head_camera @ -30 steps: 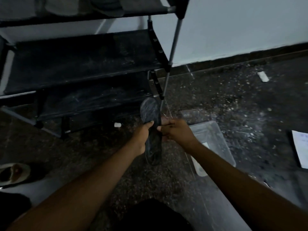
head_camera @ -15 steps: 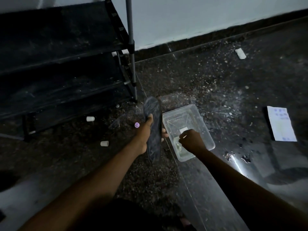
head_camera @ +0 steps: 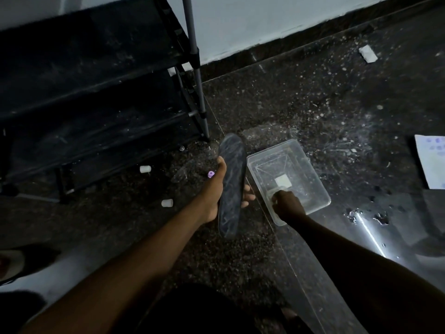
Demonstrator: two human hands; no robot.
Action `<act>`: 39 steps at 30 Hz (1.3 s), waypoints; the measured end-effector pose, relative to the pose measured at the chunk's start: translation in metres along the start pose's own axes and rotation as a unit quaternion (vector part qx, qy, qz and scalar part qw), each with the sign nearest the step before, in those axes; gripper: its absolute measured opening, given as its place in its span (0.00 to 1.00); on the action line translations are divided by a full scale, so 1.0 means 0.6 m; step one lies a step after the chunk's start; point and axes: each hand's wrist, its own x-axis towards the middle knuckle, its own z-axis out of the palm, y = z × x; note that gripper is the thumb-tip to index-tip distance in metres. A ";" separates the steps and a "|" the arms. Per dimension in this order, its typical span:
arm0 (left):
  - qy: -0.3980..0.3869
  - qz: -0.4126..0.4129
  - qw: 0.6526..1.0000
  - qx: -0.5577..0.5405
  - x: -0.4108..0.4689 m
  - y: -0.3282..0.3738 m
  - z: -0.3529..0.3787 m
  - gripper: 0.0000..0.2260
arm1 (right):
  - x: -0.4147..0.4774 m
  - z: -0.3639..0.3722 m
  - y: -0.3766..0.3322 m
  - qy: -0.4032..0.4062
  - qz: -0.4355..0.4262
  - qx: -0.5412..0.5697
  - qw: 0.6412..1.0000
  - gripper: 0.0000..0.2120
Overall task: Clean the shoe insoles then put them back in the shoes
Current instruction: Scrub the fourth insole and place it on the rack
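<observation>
While the left hand [head_camera: 215,196] holds it just to the left of the clear plastic tub [head_camera: 313,172], the insole [head_camera: 232,186] stands nearly upright above the floor [head_camera: 313,104], rounded toe end up and away from the person, narrower heel end down. It is dark grey to black, and its facing side is marbled with pale, smeary streaks that run along its length. Its edges look thin and slightly curved. The thumb lies along the insole's left edge on the facing side, and the fingers [head_camera: 248,197] wrap round behind it, their tips showing past the right edge, close to the tub's left wall.

Inside the tub, at its near end, the right hand [head_camera: 287,204] reaches down with the fingers curled under and close together. A pale shape shows at the fingertips, but I cannot tell whether they pinch it or only touch it. A small white square [head_camera: 282,181] lies on the tub's bottom just beyond that hand.

Left of the tub and farther from the person stands a dark shoe rack [head_camera: 96,92] with grey poles. Between rack and tub lie two small white cylinders [head_camera: 145,169] and a tiny purple piece [head_camera: 211,174]. Well to the right of the tub lies a sheet of paper [head_camera: 433,162]. Around the tub the dark speckled floor glistens with wet patches.
</observation>
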 end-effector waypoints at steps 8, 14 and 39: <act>0.024 0.059 0.995 -0.073 -0.028 0.030 -0.021 0.43 | -0.057 -0.049 -0.049 0.078 0.014 0.053 0.995 0.10; 0.050 0.110 0.987 -0.102 -0.080 0.068 -0.036 0.41 | -0.150 -0.153 -0.146 0.079 -0.126 0.264 0.953 0.04; 0.041 0.267 0.942 -0.197 -0.437 0.182 -0.095 0.42 | -0.443 -0.335 -0.542 -0.152 -0.247 0.462 0.838 0.05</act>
